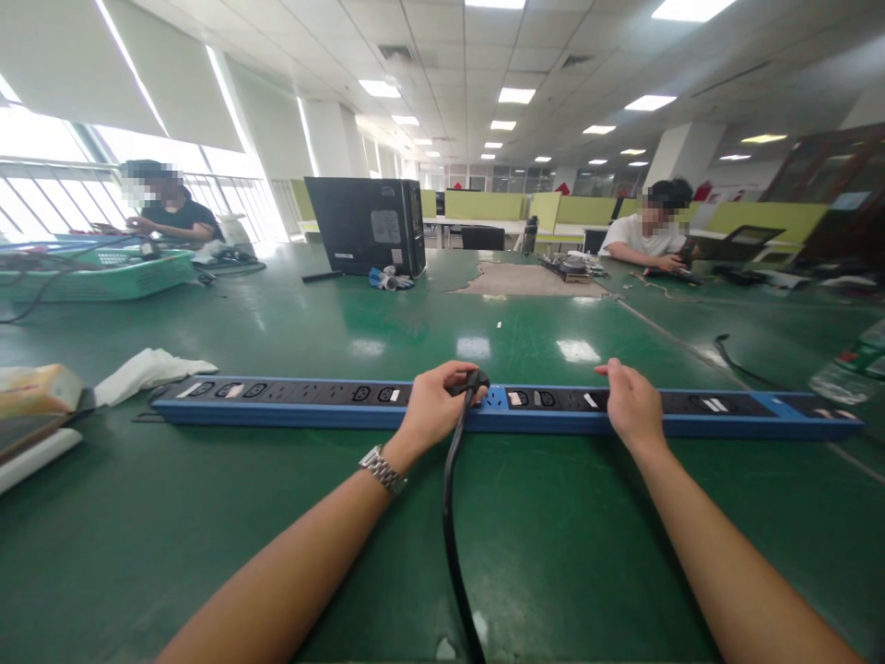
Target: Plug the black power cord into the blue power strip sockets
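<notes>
A long blue power strip [332,417] with a black socket face lies across the green table. My left hand [434,402], with a metal watch on the wrist, is closed on a black plug [477,379] at the strip's middle, beside a blue socket section. From the plug a thick black cable [451,516] runs down to the frame's bottom edge. Whether the plug sits in a socket is hidden. My right hand [633,406] is at the strip's right half, its fingers partly curled and seen from the side; what lies between them cannot be made out.
A black computer case [366,226] stands at the back with gloves [391,278] by it. Left are a green basket [131,279], white tissue [148,372] and a yellow packet [41,389]. A bottle [854,364] lies right. Two people sit across the table [311,553].
</notes>
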A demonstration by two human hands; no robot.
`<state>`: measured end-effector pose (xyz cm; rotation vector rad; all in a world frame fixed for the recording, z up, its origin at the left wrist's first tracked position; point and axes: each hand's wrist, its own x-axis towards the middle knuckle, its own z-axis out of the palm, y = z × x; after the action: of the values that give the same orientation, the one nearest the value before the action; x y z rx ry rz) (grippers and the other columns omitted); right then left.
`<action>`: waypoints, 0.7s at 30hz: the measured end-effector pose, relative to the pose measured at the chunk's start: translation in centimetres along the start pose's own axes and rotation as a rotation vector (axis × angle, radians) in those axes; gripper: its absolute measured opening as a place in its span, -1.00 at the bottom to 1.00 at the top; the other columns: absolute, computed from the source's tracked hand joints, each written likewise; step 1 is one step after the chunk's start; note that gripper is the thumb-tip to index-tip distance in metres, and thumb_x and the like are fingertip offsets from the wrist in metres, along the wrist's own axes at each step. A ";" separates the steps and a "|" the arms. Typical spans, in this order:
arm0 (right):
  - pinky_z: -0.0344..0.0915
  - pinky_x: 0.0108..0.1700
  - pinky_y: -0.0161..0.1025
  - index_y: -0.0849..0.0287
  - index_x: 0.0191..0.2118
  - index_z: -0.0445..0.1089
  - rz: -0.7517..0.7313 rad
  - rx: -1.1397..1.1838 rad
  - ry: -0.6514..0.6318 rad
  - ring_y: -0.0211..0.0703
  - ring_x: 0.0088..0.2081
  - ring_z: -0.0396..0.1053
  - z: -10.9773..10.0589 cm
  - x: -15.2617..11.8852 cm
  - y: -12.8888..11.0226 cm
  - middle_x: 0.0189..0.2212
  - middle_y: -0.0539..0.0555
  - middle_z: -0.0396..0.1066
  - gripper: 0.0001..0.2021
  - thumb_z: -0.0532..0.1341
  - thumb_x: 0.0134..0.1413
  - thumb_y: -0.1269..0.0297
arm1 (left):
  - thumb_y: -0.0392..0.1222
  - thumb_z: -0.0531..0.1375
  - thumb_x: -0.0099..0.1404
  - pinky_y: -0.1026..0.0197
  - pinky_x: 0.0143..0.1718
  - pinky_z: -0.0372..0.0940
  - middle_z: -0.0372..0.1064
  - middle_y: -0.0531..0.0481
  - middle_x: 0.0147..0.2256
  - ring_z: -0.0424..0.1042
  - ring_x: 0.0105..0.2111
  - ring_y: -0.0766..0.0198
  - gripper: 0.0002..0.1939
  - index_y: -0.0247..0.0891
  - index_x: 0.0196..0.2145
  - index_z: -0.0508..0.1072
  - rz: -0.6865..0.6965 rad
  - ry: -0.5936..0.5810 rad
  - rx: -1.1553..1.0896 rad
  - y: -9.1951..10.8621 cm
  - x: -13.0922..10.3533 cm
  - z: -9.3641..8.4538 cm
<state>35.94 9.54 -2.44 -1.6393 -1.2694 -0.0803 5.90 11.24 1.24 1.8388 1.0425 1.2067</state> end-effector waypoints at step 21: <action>0.19 -0.02 -0.07 0.16 -0.27 0.53 0.075 -0.032 -0.038 0.09 -0.06 0.36 0.0 -0.2 -0.7 -0.13 0.19 0.50 -0.43 -0.13 0.23 -0.10 | -0.19 0.27 0.15 0.23 -0.20 0.38 0.58 0.01 -0.27 0.53 -0.24 0.19 -0.73 -0.11 -0.15 0.54 0.116 -0.060 0.419 -0.8 0.4 2.2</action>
<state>35.35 9.35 -2.10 -1.7215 -1.2399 -0.0242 7.87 11.73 -0.05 2.2676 1.2395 1.0456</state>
